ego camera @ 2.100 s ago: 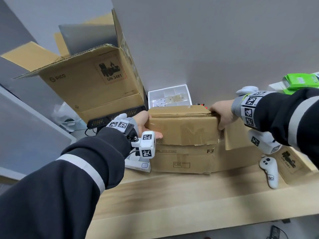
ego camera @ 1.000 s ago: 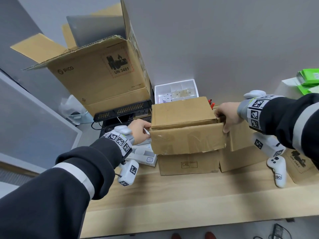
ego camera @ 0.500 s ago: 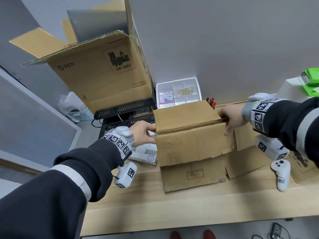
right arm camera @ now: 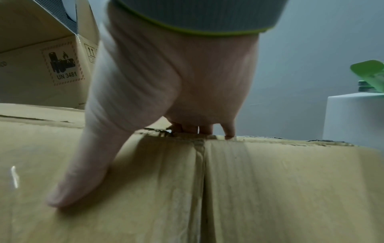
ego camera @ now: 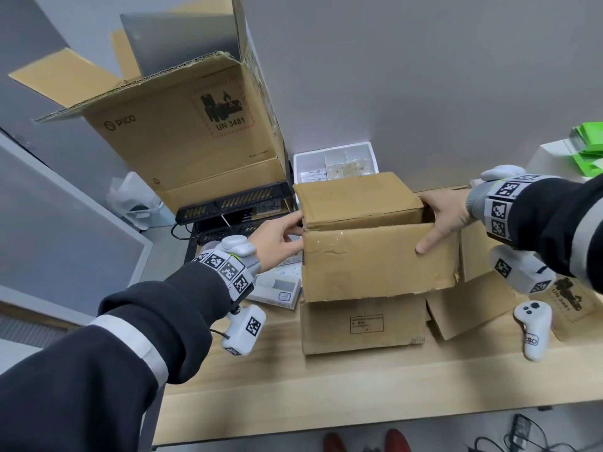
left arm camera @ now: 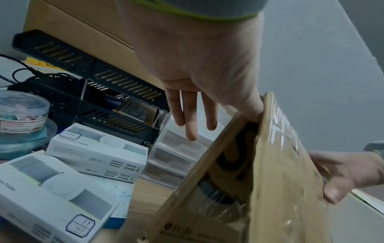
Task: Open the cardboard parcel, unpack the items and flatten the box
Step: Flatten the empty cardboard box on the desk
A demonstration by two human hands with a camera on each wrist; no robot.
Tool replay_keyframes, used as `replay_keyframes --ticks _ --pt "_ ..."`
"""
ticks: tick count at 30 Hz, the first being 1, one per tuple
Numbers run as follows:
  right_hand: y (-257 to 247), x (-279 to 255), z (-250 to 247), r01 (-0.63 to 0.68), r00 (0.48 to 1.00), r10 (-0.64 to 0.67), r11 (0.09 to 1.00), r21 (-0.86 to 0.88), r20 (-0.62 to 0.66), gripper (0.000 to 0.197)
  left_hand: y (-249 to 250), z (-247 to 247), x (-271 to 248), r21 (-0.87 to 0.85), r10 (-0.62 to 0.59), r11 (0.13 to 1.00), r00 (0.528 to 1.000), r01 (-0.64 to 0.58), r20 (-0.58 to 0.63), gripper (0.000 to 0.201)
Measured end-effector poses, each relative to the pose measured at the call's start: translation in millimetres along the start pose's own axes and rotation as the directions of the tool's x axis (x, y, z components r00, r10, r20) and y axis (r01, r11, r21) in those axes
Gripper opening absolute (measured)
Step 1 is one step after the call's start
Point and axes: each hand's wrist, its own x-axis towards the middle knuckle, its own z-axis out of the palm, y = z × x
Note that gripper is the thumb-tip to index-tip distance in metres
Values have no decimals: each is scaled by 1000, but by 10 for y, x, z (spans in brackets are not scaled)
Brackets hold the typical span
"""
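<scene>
The brown rectangular cardboard parcel (ego camera: 375,252) is being held between both hands, sitting on or just above a second, lower brown cardboard box (ego camera: 362,324) near the middle of the light wooden bench (ego camera: 326,399); contact between the two cannot be confirmed. Its long axis is running left to right, parallel to the bench's front edge, with the top flaps facing up and tilting toward the back wall.

The left hand (ego camera: 277,243) is gripping the parcel's left upper edge: the thumb is going into the flap gap, three fingers (left arm camera: 192,121) are hanging straight behind it. The right hand (ego camera: 443,220) is pinching the right upper edge, thumb pressing on the front face, fingers (right arm camera: 204,129) hooking over the rim.

White product cartons (left arm camera: 95,152) are lying just beside the parcel's left side. A white handheld controller (ego camera: 535,331) is lying near the bench's right front edge. The front strip of the bench is bare.
</scene>
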Motion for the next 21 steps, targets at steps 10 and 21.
replay_keyframes --ticks 10,21 --pt "-53 28 40 6 999 -2 996 91 -39 129 40 89 39 322 69 944 998 -68 6 71" --pt "-38 -31 -12 -32 994 46 990 139 -101 131 109 112 44 171 51 984 996 -38 -71 59"
